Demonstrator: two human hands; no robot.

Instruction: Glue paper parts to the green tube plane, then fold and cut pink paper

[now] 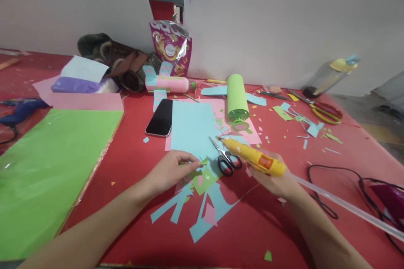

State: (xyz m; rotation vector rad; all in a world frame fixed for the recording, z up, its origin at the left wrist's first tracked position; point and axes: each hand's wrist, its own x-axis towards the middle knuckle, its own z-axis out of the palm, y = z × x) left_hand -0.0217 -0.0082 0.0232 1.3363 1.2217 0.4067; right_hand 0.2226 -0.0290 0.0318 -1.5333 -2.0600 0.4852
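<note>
Between the thumb and fingers of my left hand (175, 168) is pinched a small green paper piece (204, 162). My right hand (271, 178) grips a yellow hot glue gun (252, 155), its nozzle pointing left over the scissors; a long clear glue stick (341, 204) sticks out of its back end. Black-handled scissors (224, 160) lie between my hands, partly on a light blue paper sheet (192, 130). Blue, green and pink paper scraps (202, 218) are scattered in front of my left hand. Beyond the glue gun, a green paper-wrapped bottle (237, 96) lies on its side with blue strips beside it.
Left are a stack of green sheets (59, 164) and a blue glue gun (23, 111). A phone (160, 118), a pink-wrapped bottle (172, 84) and a snack bag (172, 48) stand or lie farther back. Right are larger scissors (325, 111) and a black cable (334, 170).
</note>
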